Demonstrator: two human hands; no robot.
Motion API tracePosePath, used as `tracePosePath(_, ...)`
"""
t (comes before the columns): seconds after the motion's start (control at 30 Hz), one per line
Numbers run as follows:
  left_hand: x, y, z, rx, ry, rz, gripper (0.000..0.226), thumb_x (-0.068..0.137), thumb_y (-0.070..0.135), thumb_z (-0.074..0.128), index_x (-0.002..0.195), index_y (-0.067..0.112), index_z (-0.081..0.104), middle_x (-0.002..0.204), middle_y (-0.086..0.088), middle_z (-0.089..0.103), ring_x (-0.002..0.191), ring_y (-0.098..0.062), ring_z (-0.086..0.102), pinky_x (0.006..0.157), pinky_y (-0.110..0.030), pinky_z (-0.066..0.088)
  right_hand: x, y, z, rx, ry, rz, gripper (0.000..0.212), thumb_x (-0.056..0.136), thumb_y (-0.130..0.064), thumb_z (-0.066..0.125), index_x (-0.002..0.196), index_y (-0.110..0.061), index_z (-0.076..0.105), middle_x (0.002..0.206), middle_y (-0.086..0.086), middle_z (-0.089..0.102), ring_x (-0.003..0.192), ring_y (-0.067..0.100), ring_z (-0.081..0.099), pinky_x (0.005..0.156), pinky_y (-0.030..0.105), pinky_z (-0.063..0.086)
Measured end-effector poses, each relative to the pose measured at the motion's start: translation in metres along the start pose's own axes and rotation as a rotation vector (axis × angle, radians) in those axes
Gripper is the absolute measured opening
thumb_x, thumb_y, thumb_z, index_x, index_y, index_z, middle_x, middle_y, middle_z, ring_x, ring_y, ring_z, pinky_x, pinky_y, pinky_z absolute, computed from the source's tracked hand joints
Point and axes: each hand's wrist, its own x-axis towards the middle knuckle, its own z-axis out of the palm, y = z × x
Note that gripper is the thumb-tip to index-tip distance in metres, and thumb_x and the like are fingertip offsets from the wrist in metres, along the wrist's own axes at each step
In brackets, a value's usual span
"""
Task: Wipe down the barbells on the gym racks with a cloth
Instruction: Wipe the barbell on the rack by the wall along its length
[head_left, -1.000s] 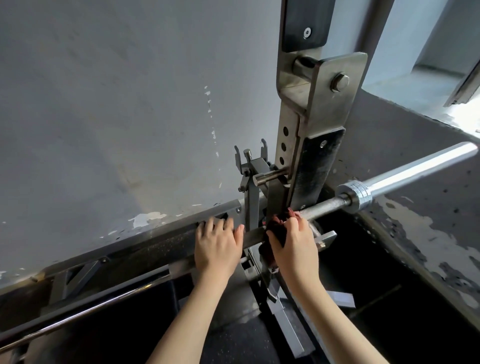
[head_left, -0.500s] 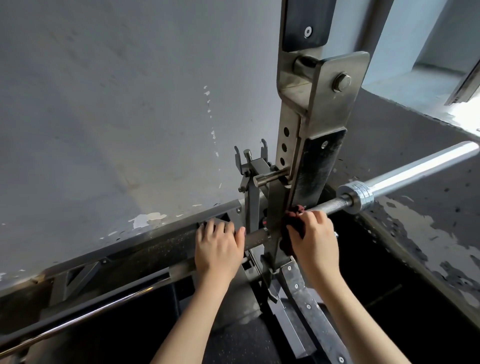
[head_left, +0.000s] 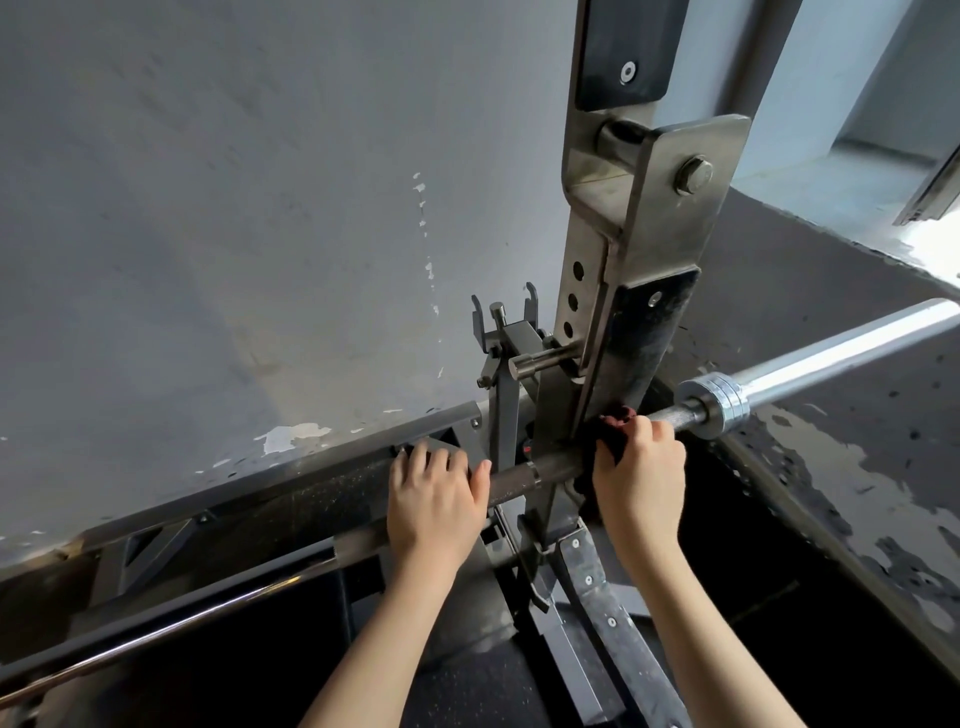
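Note:
A steel barbell (head_left: 524, 475) lies across the rack, its shiny sleeve (head_left: 831, 358) and collar pointing up to the right. My left hand (head_left: 434, 501) grips the dark shaft just left of the rack upright. My right hand (head_left: 641, 475) holds a dark red cloth (head_left: 615, 418) wrapped round the shaft, right of the upright and short of the collar. Most of the cloth is hidden under my fingers.
The steel rack upright (head_left: 618, 291) with its bolted bracket and pin holes rises between my hands. A grey wall (head_left: 234, 208) stands close behind. A second thin bar (head_left: 156, 639) runs low on the left. Dark flooring with worn patches (head_left: 857, 467) lies to the right.
My right hand with the cloth has slid along the shaft to the right, from beside the upright toward the collar. My left hand has kept its grip in the same place.

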Motion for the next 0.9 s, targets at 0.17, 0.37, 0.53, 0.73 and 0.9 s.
tracePosePath(0.17,0.0,-0.001,0.0,0.0,0.016,0.01,0.062,0.096,0.045,0.024,0.087,0.011,0.075,0.087,-0.009,0.072,0.096,-0.032,0.064,0.089,-0.047,0.047,0.004,0.013,0.0,0.015,-0.053,-0.101,0.031,0.081,-0.016,0.074,0.106,-0.001,0.065,0.103,0.019,0.059,0.093,0.04,0.056,0.074,0.042,0.048)
tracePosePath(0.37,0.0,-0.001,0.001,0.013,0.049,0.011,0.06,0.095,0.045,0.026,0.082,0.012,0.075,0.083,-0.008,0.072,0.091,-0.031,0.063,0.089,-0.045,0.047,0.014,0.012,0.002,0.016,0.038,0.05,0.027,0.082,-0.011,0.07,0.103,0.005,0.063,0.108,0.027,0.057,0.091,0.045,0.054,0.071,0.043,0.045)
tracePosePath(0.53,-0.001,-0.001,0.002,0.023,0.071,0.02,0.058,0.095,0.044,0.028,0.08,0.012,0.074,0.082,-0.007,0.071,0.088,-0.031,0.063,0.087,-0.044,0.046,0.013,0.027,0.001,0.027,0.007,-0.102,0.023,0.08,-0.011,0.075,0.096,0.003,0.066,0.103,0.022,0.061,0.091,0.042,0.056,0.071,0.04,0.047)
tracePosePath(0.73,-0.001,0.0,0.001,0.033,0.085,0.018,0.057,0.095,0.043,0.028,0.079,0.013,0.074,0.081,-0.007,0.071,0.087,-0.03,0.063,0.086,-0.044,0.047,0.029,0.03,0.001,0.03,0.088,0.021,0.026,0.084,-0.006,0.069,0.11,0.001,0.068,0.113,0.023,0.06,0.098,0.043,0.05,0.073,0.034,0.035)
tracePosePath(0.9,-0.001,-0.001,0.002,0.034,0.104,0.022,0.054,0.094,0.042,0.031,0.077,0.014,0.073,0.078,-0.006,0.07,0.085,-0.03,0.063,0.085,-0.044,0.047,0.029,0.046,-0.006,-0.001,0.042,-0.129,0.029,0.082,-0.002,0.072,0.111,0.001,0.068,0.112,0.022,0.061,0.099,0.044,0.051,0.074,0.041,0.046)
